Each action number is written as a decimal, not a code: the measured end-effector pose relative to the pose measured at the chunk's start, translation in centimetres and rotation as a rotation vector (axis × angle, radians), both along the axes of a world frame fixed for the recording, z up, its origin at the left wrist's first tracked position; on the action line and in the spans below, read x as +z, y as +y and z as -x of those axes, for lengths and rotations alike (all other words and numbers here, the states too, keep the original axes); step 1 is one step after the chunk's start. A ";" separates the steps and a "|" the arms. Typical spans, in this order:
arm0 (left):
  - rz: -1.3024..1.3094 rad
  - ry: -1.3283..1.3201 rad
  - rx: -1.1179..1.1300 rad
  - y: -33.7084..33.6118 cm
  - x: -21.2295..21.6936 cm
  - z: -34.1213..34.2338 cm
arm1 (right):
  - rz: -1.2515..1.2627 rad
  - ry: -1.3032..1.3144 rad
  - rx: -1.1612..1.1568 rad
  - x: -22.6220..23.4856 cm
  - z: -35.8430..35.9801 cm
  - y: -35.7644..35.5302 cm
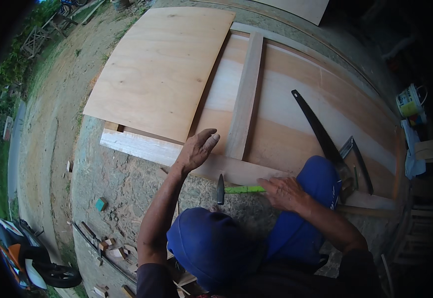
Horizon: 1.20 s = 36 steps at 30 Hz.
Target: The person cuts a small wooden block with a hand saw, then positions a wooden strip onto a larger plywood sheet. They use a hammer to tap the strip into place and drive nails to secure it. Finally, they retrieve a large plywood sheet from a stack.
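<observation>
My right hand [282, 192] is closed around the green handle of a hammer [241, 189]. The hammer's dark metal head [220, 189] hangs just this side of the near wooden rail. My left hand [199, 150] is over that rail [248, 171], close to the corner of a plywood sheet [157, 69], with its fingers and thumb slightly apart and nothing visible between them. The rail belongs to a wide wooden frame, and a crosspiece [246, 94] runs away from it. Plywood covers the frame's left end, while a pale panel [286, 109] shows inside the rest.
A handsaw [320, 124] and a metal square [360, 164] lie on the panel at right, beside my right knee [318, 174]. Wood offcuts [117, 252] and a teal block [101, 204] are on rough concrete at left. A bucket [409, 102] stands far right; a motorbike [33, 258] is lower left.
</observation>
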<state>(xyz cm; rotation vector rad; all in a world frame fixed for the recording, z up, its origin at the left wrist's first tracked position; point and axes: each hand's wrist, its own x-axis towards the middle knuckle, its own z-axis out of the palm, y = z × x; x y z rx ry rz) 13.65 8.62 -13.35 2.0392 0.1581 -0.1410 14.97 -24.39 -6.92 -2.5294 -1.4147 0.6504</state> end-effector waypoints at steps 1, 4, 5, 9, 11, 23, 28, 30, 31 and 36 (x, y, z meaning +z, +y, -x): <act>0.137 0.080 0.004 -0.9 -0.6 -0.7 | -0.044 0.032 -0.069 -0.2 0.3 -0.6; 0.140 0.100 0.031 -3.0 -3.1 -2.4 | -0.197 0.265 -0.401 -1.1 -0.2 0.1; 0.067 0.064 0.041 -3.5 -3.8 -3.1 | -0.256 0.363 -0.533 -1.8 -1.0 0.9; -0.114 0.105 0.113 -7.4 -3.4 -4.6 | -0.657 0.571 -0.885 -4.0 -5.8 6.3; -0.033 0.052 0.091 -8.7 -3.2 -5.0 | -0.954 0.619 -1.067 -8.9 -8.4 8.5; -0.116 0.082 0.069 -8.3 -2.2 -4.1 | -1.072 0.912 -1.209 -14.3 -9.5 10.6; -0.152 0.124 0.074 -8.5 -2.1 -4.4 | -1.089 0.931 -1.158 -14.0 -10.0 10.3; -0.141 0.101 0.088 -8.5 -2.2 -4.2 | -1.173 0.958 -1.115 -13.6 -9.9 10.4; -0.135 0.090 0.095 -8.5 -2.2 -4.1 | -1.215 0.970 -1.094 -13.4 -9.9 10.5; -0.114 0.082 0.107 -8.9 -2.0 -4.5 | -1.136 0.897 -1.143 -13.7 -10.5 10.3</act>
